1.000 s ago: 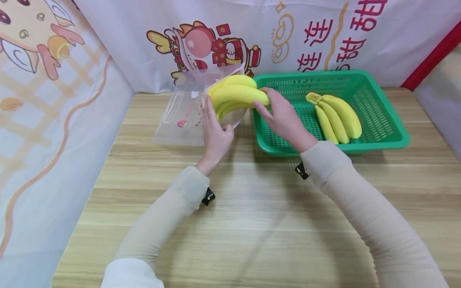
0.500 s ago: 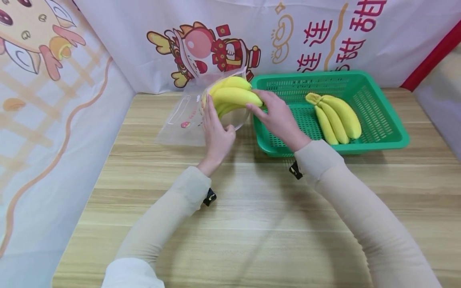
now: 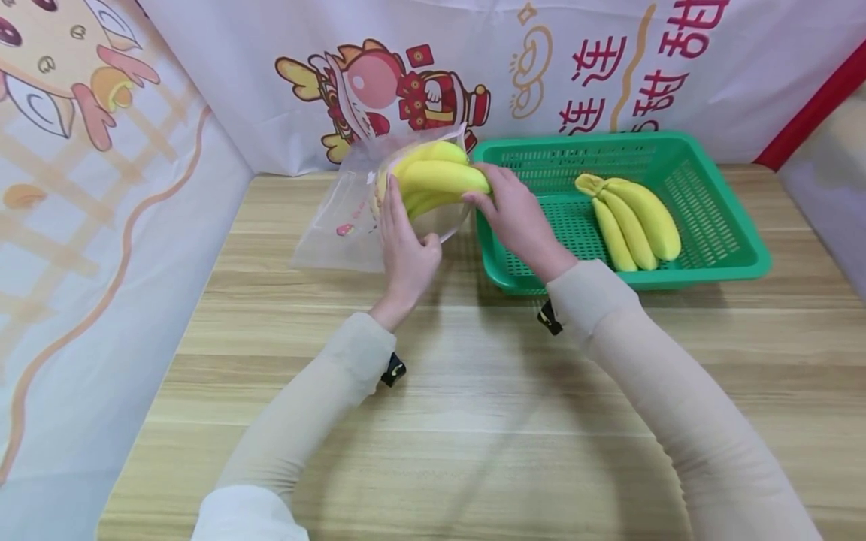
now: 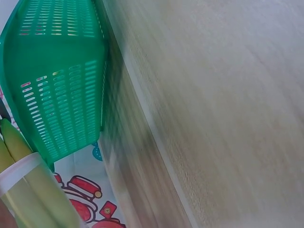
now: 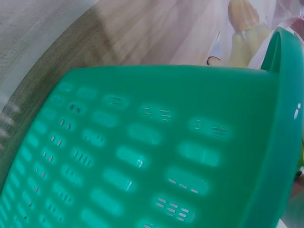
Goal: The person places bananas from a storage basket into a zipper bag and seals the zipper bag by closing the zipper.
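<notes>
My right hand [image 3: 517,210] grips the tip end of a bunch of yellow bananas [image 3: 440,178] in the head view. The stem end of that bunch sits inside a clear printed plastic bag [image 3: 345,225], while the tips stick out of its mouth. My left hand [image 3: 409,255] holds the bag near its mouth, fingers stretched along the side by the stems. In the left wrist view the bag's pale rim [image 4: 19,173] crosses the bananas [image 4: 45,202]. In the right wrist view the stem end [image 5: 243,16] shows through the plastic.
A green plastic basket [image 3: 710,276] stands right of the bag, close under my right hand. Another bunch of bananas [image 3: 636,222] lies in it. Everything rests on a wooden table [image 3: 473,421], with a printed cloth [image 3: 528,45] behind.
My right hand has moved left, bringing the bananas deeper into the bag. The bag has shifted slightly and its mouth now surrounds more of the bunch. My left hand stays nearly in place.
</notes>
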A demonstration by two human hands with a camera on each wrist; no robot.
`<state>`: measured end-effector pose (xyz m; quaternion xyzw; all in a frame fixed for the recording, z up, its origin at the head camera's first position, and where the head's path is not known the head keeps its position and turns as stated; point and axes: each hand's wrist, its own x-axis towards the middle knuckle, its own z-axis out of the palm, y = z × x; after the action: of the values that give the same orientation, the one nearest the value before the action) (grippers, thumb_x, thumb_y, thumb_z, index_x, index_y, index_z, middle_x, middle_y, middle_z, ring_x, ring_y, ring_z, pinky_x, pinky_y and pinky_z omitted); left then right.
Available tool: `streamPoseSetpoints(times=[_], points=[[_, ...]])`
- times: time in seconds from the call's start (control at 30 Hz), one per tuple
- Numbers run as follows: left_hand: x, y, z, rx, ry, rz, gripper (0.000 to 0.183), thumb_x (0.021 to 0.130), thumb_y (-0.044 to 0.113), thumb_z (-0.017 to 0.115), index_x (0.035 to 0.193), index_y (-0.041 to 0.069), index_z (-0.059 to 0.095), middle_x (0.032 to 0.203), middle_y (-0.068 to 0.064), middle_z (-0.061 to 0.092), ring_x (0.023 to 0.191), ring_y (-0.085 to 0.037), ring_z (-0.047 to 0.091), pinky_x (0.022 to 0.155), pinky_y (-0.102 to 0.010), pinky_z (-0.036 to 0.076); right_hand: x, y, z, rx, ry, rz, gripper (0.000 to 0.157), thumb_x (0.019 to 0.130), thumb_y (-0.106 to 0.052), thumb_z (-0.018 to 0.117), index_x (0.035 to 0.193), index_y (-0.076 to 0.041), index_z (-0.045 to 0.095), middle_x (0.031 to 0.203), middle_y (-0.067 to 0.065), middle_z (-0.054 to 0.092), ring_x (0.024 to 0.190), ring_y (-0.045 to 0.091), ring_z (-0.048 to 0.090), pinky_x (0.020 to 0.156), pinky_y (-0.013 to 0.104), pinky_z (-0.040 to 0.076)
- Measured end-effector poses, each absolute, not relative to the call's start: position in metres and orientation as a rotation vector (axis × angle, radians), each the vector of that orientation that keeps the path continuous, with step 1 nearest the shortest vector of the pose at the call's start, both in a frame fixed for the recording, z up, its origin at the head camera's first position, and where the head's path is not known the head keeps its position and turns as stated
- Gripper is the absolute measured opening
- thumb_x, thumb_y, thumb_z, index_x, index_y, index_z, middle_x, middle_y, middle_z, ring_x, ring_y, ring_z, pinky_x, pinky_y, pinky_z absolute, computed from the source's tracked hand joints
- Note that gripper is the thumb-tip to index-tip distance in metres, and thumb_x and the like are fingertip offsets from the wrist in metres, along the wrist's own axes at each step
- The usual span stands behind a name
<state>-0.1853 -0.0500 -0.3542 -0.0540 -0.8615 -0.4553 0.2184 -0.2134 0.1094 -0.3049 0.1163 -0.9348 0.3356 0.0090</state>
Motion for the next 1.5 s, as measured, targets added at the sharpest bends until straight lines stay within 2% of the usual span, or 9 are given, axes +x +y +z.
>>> streamPoseSetpoints(times=[0.1,0.2,0.4,0.63,0.83,0.9,1.07,1.33,1.5], points=[[-0.185,-0.050,-0.354,-0.185,-2.367,-1.252,0.088,0.076,-0.004,0.052,0.153,0.003,0.011,0.161,-0.011,0.016,0.149,-0.023,0.014,0.124,-0.042,0.012,-0.215,0.109,-0.305,0.353,-2.906,1.061,0.060,0.095,-0.043,0.045,0.145,-0.010,0.037,0.139,0.013,0.047,0.122,0.026,0.047,0.107,0.043,0.042],[-0.184,-0.050,-0.355,-0.201,-2.378,-1.234,0.086,0.077,-0.003,0.052,0.153,0.002,0.011,0.160,-0.012,0.017,0.149,-0.024,0.015,0.123,-0.046,0.012,-0.216,0.107,-0.304,0.330,-2.881,1.081,0.057,0.095,-0.041,0.048,0.142,-0.009,0.041,0.134,0.014,0.051,0.114,0.025,0.050,0.100,0.042,0.045],[-0.183,-0.049,-0.358,-0.208,-2.414,-1.218,0.084,0.079,-0.002,0.051,0.152,0.001,0.012,0.161,-0.011,0.016,0.149,-0.025,0.016,0.121,-0.051,0.013,-0.216,0.103,-0.304,0.273,-2.818,1.141,0.055,0.093,-0.043,0.054,0.137,-0.011,0.049,0.125,0.012,0.058,0.102,0.024,0.050,0.086,0.039,0.045],[-0.183,-0.048,-0.359,-0.207,-2.401,-1.249,0.086,0.077,-0.004,0.051,0.152,0.002,0.011,0.161,-0.011,0.016,0.149,-0.024,0.015,0.122,-0.049,0.011,-0.218,0.099,-0.306,0.240,-2.797,1.255,0.056,0.092,-0.042,0.054,0.138,-0.012,0.049,0.130,0.011,0.057,0.112,0.024,0.051,0.095,0.040,0.046],[-0.183,-0.049,-0.359,-0.225,-2.392,-1.308,0.088,0.075,-0.007,0.050,0.153,0.002,0.010,0.161,-0.011,0.014,0.149,-0.023,0.013,0.124,-0.041,0.011,-0.220,0.095,-0.307,0.263,-2.831,1.283,0.053,0.099,-0.039,0.044,0.144,-0.010,0.041,0.140,0.013,0.048,0.126,0.025,0.046,0.107,0.041,0.042],[-0.184,-0.049,-0.359,-0.226,-2.393,-1.334,0.089,0.075,-0.008,0.050,0.153,0.003,0.009,0.162,-0.010,0.013,0.150,-0.023,0.013,0.124,-0.040,0.012,-0.221,0.094,-0.308,0.288,-2.827,1.291,0.049,0.101,-0.034,0.041,0.143,-0.008,0.041,0.139,0.014,0.048,0.126,0.026,0.047,0.106,0.041,0.043],[-0.184,-0.049,-0.361,-0.253,-2.383,-1.335,0.089,0.073,-0.009,0.049,0.153,0.002,0.010,0.160,-0.013,0.016,0.148,-0.025,0.018,0.123,-0.041,0.014,-0.222,0.095,-0.311,0.283,-2.808,1.291,0.035,0.103,-0.022,0.036,0.131,-0.007,0.052,0.134,0.011,0.055,0.124,0.024,0.050,0.103,0.039,0.045],[-0.184,-0.047,-0.362,-0.249,-2.406,-1.378,0.089,0.076,-0.011,0.049,0.153,0.003,0.008,0.162,-0.010,0.010,0.149,-0.024,0.011,0.124,-0.042,0.010,-0.222,0.106,-0.317,0.290,-2.887,1.228,0.034,0.102,-0.017,0.039,0.128,-0.005,0.058,0.133,0.013,0.057,0.122,0.026,0.052,0.100,0.040,0.047],[-0.185,-0.048,-0.360,-0.240,-2.401,-1.411,0.090,0.076,-0.011,0.049,0.154,0.005,0.006,0.163,-0.008,0.008,0.150,-0.023,0.010,0.124,-0.040,0.011,-0.222,0.120,-0.315,0.219,-2.842,1.256,0.033,0.100,-0.013,0.042,0.128,-0.005,0.057,0.133,0.012,0.057,0.124,0.025,0.052,0.102,0.040,0.046]])
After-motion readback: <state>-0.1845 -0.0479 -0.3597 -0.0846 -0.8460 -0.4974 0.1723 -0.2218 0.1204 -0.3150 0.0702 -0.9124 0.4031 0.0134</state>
